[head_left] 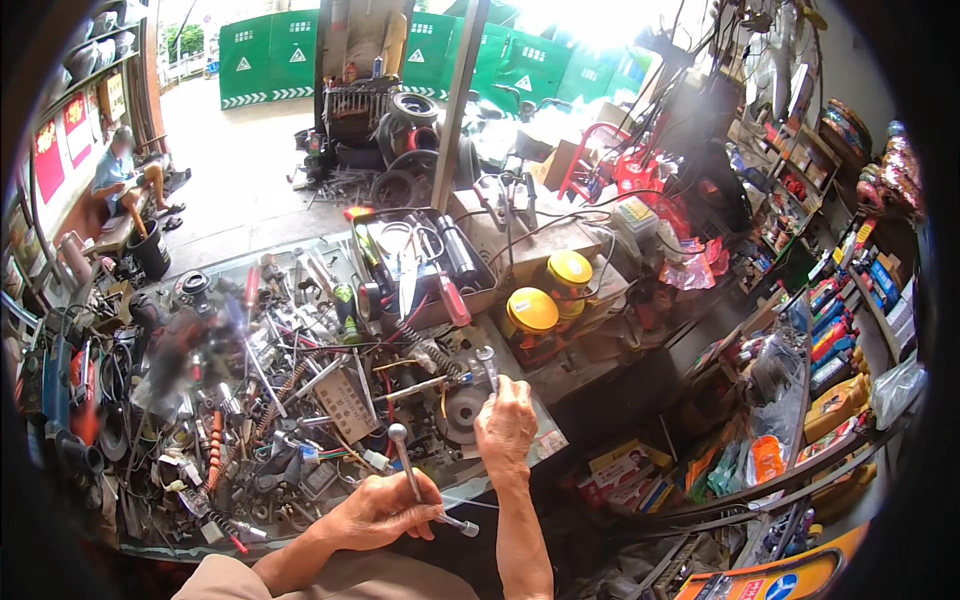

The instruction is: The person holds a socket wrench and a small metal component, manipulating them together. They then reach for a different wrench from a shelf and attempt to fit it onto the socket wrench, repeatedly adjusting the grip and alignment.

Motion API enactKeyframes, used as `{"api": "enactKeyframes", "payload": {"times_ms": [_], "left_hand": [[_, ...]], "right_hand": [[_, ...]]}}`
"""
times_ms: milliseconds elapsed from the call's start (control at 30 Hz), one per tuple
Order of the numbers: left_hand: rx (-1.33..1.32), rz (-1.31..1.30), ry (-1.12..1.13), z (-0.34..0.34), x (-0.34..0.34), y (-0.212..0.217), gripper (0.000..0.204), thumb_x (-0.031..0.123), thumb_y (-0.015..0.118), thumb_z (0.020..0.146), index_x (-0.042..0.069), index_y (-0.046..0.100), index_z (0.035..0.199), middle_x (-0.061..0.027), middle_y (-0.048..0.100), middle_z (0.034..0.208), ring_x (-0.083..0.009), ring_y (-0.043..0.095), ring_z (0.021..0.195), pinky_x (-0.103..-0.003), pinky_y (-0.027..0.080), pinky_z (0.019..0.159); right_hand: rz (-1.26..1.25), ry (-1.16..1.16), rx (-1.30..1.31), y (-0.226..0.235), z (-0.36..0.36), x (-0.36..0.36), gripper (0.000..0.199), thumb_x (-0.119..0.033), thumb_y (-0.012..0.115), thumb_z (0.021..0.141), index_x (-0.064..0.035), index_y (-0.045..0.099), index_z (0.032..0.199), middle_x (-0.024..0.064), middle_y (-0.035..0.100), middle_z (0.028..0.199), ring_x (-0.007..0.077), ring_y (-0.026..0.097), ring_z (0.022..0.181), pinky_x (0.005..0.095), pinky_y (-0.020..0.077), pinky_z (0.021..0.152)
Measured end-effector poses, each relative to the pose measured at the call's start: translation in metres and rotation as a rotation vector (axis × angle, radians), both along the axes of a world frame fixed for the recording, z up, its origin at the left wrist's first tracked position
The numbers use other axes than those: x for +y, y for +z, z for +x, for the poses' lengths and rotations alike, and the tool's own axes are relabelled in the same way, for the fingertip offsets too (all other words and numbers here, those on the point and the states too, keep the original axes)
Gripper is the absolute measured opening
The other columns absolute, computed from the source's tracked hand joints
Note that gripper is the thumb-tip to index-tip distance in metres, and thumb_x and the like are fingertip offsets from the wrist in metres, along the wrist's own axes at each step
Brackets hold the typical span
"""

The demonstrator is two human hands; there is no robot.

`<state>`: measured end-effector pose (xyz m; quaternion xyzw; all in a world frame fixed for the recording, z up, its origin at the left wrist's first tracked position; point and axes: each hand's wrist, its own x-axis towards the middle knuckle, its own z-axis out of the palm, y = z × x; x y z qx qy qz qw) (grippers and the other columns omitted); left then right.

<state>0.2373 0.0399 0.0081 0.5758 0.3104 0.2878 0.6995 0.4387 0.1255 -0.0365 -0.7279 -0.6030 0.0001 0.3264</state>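
Observation:
My left hand (378, 512) is closed around a shiny metal socket wrench (405, 460). One rounded end sticks up above the fingers, and the other end shows below them, over the near edge of the bench. To its right, my right hand (507, 425) grips a spanner (487, 364) whose open jaw points up and away from me. Its lower part is hidden in the fist. Just left of that fist, a round grey metal disc (461, 414) lies on the bench. Springs, cables and small metal parts lie heaped left of both hands.
Beyond the heap stands a tray (480, 303) with scissors and screwdrivers. Two yellow-lidded jars (532, 310) sit right of it. Shelves (800, 400) of boxes and bottles line the right side. A person (122, 180) sits far left, outside. Tyres (405, 180) stand farther back.

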Motion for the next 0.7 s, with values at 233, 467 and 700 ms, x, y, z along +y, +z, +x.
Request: {"api": "enactKeyframes", "payload": {"times_ms": [233,467,700], "left_hand": [[0.015,0.048,0.114,0.018,-0.014,0.029,0.006,0.004,0.06,0.089,0.0,0.057,0.091,-0.0081,0.063,0.081,-0.0144,0.065,0.068,-0.026,0.053,0.06],[0.135,0.268,-0.128,0.01,-0.013,-0.012,0.008,0.002,0.055,0.092,-0.001,0.056,0.099,-0.0057,0.062,0.071,-0.0124,0.061,0.057,-0.023,0.05,0.056],[0.244,0.125,-0.226,0.019,-0.016,0.01,0.005,0.002,0.055,0.092,0.0,0.055,0.097,-0.0071,0.062,0.072,-0.0141,0.062,0.058,-0.025,0.05,0.058]], "right_hand": [[0.137,0.035,-0.084,-0.026,-0.015,0.03,0.009,-0.006,0.051,0.079,-0.0034,0.059,0.081,0.0171,0.057,0.082,0.0323,0.055,0.08,0.0427,0.0457,0.071],[0.179,-0.208,-0.111,-0.063,0.001,0.024,0.026,-0.005,0.06,0.073,0.0003,0.062,0.098,0.013,0.057,0.103,0.027,0.054,0.101,0.0376,0.045,0.086],[0.227,-0.13,0.132,-0.062,0.005,0.023,0.029,-0.006,0.061,0.079,0.0052,0.059,0.105,0.0196,0.058,0.112,0.0315,0.052,0.108,0.0387,0.0413,0.096]]}}
